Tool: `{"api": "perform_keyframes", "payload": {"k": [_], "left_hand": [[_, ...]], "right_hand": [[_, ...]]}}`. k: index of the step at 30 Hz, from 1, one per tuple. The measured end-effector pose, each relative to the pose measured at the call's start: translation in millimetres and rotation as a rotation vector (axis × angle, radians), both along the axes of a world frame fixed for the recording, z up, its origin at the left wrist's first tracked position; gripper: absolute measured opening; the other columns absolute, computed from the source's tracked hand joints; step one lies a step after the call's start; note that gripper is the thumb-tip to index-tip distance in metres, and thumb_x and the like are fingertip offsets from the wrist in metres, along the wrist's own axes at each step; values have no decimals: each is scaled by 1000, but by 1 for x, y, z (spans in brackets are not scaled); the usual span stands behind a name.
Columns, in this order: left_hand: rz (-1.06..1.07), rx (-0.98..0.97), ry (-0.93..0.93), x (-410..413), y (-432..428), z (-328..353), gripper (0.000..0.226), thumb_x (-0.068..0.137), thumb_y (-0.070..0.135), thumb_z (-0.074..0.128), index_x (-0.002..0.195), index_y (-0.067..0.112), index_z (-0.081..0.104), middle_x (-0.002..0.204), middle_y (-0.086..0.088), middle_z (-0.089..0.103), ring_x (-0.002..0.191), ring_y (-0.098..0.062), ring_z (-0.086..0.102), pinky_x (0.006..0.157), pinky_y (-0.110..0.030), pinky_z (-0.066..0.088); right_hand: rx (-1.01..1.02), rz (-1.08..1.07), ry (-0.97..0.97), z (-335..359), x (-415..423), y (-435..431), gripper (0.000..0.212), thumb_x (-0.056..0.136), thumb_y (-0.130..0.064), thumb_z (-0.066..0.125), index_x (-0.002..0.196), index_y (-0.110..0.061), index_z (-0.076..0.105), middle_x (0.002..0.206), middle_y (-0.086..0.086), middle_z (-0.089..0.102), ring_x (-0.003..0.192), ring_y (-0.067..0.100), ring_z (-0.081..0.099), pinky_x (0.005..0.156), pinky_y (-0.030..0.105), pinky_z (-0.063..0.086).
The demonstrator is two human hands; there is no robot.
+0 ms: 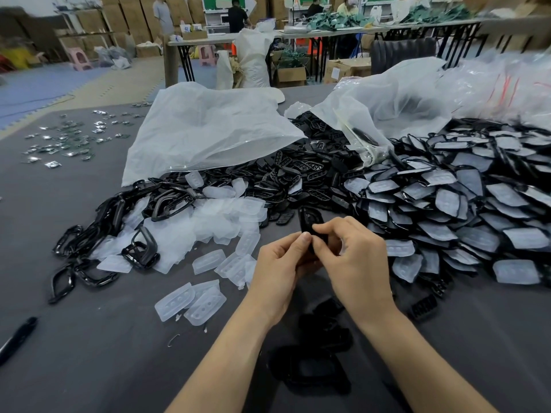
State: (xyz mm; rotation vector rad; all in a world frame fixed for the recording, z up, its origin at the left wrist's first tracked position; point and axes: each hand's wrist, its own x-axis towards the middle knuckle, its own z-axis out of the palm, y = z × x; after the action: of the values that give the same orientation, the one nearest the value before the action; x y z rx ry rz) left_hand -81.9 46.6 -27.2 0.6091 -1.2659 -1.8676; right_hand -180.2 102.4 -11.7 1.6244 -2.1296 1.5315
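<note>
Both hands meet over the grey table (89, 353) and hold one black plastic shell (308, 219). My left hand (280, 263) grips its lower part, thumb tip on the black edge. My right hand (354, 254) pinches the shell from the right with curled fingers. The shell's lower half is hidden behind the fingers. Loose translucent rubber pads (190, 302) lie just left of my hands. Black ring frames (140, 251) are heaped further left. A large pile of black shells fitted with pads (447, 204) spreads to the right.
Two white plastic bags (208, 126) lie open behind the piles, spilling black button plates (298, 174). Small circuit boards (68, 138) are scattered at the far left. A black pen (18, 338) lies near the left edge. More black parts (313, 371) sit between my forearms. People work at tables behind.
</note>
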Motion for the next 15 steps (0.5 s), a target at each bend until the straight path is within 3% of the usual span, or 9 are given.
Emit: {"api": "perform_keyframes", "payload": {"k": [5,10,15], "left_hand": [[5,9,13,-1,1,0,33,99,8,46,87,17,75,90,-8,75,84,-15,71,69,-22,54],[14,6,-50,-1,0,-1,24,99,4,46,99,8,70,95,-13,74,82,-20,72,65,-25,57],[83,-135,-183,-2,2,-3,25,95,-2,51,99,14,69,90,-9,75,77,-16,71,61,-26,56]], "right_hand": [[71,70,-80,2,-7,1,8,82,-13,72,90,-12,74,75,-2,62,66,13,59,65,33,51],[111,150,-251,8,-12,1,9,82,-6,72,83,-15,74,75,1,61,60,2,50,56,8,39],[174,165,-306,4,-16,-1,21,80,-2,71,83,-21,63,75,-4,58,56,2,47,57,11,41]]}}
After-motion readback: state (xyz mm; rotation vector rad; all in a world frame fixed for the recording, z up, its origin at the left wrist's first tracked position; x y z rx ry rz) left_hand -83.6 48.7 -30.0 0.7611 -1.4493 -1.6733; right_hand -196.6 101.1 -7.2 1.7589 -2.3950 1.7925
